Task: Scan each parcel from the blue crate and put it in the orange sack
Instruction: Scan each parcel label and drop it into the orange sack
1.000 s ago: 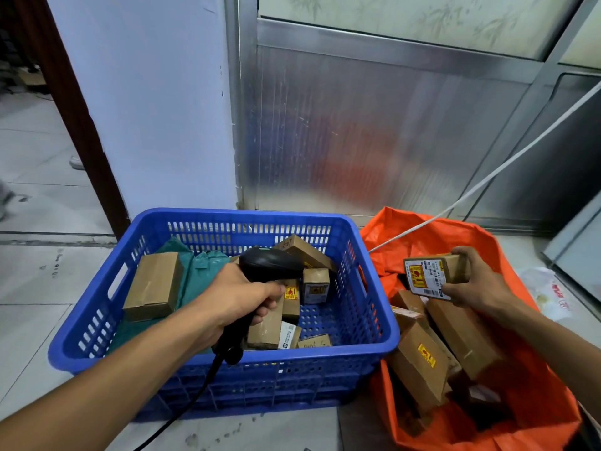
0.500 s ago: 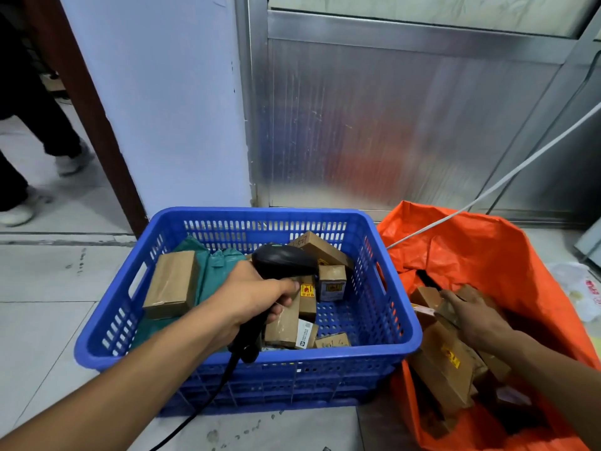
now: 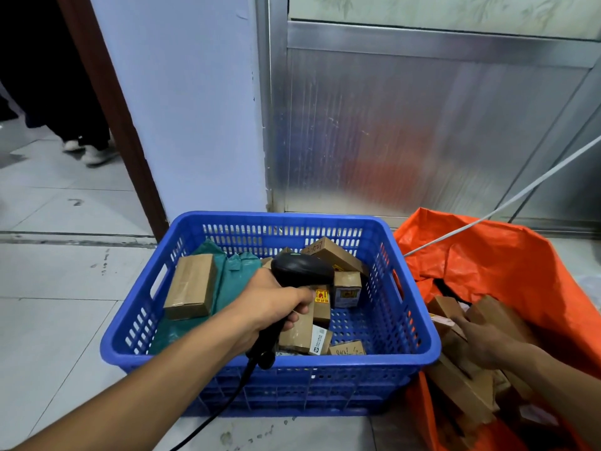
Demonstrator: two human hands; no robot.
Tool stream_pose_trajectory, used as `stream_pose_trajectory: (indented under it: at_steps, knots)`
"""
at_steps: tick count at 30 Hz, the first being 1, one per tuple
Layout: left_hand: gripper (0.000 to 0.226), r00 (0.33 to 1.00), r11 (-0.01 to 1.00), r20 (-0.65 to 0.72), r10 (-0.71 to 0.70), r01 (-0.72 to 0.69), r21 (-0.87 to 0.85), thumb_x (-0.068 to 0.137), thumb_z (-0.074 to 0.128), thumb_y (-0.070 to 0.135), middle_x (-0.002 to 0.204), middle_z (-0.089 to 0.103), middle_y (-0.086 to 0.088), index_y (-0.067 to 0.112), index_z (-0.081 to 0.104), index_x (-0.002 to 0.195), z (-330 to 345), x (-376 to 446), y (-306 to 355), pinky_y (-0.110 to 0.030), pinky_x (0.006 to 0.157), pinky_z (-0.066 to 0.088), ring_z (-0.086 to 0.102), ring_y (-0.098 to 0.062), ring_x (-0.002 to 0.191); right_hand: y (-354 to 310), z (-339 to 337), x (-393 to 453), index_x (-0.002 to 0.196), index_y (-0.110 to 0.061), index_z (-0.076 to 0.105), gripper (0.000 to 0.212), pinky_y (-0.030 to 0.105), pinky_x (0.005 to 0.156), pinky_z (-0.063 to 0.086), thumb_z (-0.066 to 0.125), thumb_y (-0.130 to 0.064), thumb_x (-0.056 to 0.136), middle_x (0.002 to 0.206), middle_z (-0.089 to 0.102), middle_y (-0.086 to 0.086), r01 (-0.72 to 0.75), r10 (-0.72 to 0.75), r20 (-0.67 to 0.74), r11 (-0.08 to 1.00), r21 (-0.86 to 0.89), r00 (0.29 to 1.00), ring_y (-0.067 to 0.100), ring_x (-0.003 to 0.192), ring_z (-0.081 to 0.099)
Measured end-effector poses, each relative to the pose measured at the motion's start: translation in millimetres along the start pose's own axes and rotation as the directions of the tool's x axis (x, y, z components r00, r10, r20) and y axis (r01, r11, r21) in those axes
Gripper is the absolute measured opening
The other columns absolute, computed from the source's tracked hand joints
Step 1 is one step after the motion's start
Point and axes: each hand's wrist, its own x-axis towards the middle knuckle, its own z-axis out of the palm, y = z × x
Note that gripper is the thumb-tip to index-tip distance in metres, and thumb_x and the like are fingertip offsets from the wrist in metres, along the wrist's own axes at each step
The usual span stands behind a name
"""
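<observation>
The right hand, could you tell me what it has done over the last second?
The right hand carried its labelled parcel down into the orange sack and now lies on the boxes there. The left hand still grips the scanner over the blue crate.

In front of me sits one blue crate (image 3: pixel 403 349) holding two green mailer bags (image 3: pixel 227 278) and roughly seven cardboard boxes (image 3: pixel 192 286). Right of the crate is one orange sack (image 3: pixel 507 265); its boxes overlap too much to count. I hold one black scanner (image 3: pixel 300 271).

Head-worn camera looks forward and down, close over crate (image 3: pixel 270 353).
</observation>
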Motion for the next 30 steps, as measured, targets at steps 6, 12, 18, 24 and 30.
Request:
stream_pose_trajectory:
  at_steps: [6,12,18,24,30]
  knots:
    - [0.006,1.000,1.000,-0.007,-0.005,0.005,0.005,0.088,0.070,0.003,0.063,0.065,-0.008,-0.002,0.073,0.091,-2.1,-1.3,1.9,-0.024,0.052,0.044,0.050,-0.013,0.051,-16.1,-19.5,-21.9,0.124,-0.015,0.052,0.031,0.024,0.057,0.032,0.045,-0.026,0.095,0.116,0.063,0.007,0.006,-0.041,-0.225,0.988,-0.152,0.974,0.021,0.085,0.050]
    - [0.006,1.000,1.000,-0.007,-0.002,0.002,0.016,0.088,0.071,0.004,0.062,0.065,-0.007,-0.002,0.073,0.091,-3.7,-0.6,1.0,-0.024,0.052,0.045,0.051,-0.013,0.051,-48.9,-29.0,-27.8,0.087,-0.018,0.050,0.008,0.032,0.059,0.040,0.053,-0.025,0.088,0.082,0.059,0.001,0.070,-0.051,-0.524,0.997,0.016,0.850,0.025,0.068,0.056]
    - [0.004,1.000,1.000,-0.010,0.002,-0.002,0.014,0.089,0.071,0.004,0.060,0.065,-0.006,0.000,0.073,0.087,-7.0,-2.0,1.1,-0.023,0.050,0.045,0.051,-0.012,0.048,-104.2,-18.9,-49.4,0.096,-0.017,0.052,0.008,0.034,0.065,0.045,0.046,-0.021,0.093,0.095,0.060,0.002,0.306,-0.224,-0.540,0.950,0.066,0.811,0.025,0.081,0.061]
    - [0.007,0.997,0.999,-0.049,0.052,-0.052,0.010,0.089,0.072,0.007,0.061,0.066,-0.005,0.000,0.074,0.087,-16.3,-3.2,8.3,-0.023,0.050,0.045,0.053,-0.011,0.047,-192.3,10.8,-81.0,0.108,-0.022,0.058,0.014,0.022,0.067,0.038,0.051,-0.021,0.096,0.104,0.057,-0.004,0.556,-0.394,-0.483,0.792,0.253,0.782,0.013,0.085,0.051]
    - [0.007,0.989,0.995,-0.107,0.098,-0.096,0.025,0.084,0.075,0.009,0.064,0.070,-0.008,0.002,0.074,0.082,-28.4,-1.5,17.9,-0.027,0.051,0.045,0.055,-0.014,0.048,-294.4,6.4,-78.3,0.102,-0.016,0.060,0.020,0.042,0.076,0.053,0.048,-0.023,0.088,0.093,0.061,0.003,0.616,-0.481,-0.393,0.681,0.395,0.784,0.027,0.090,0.062]
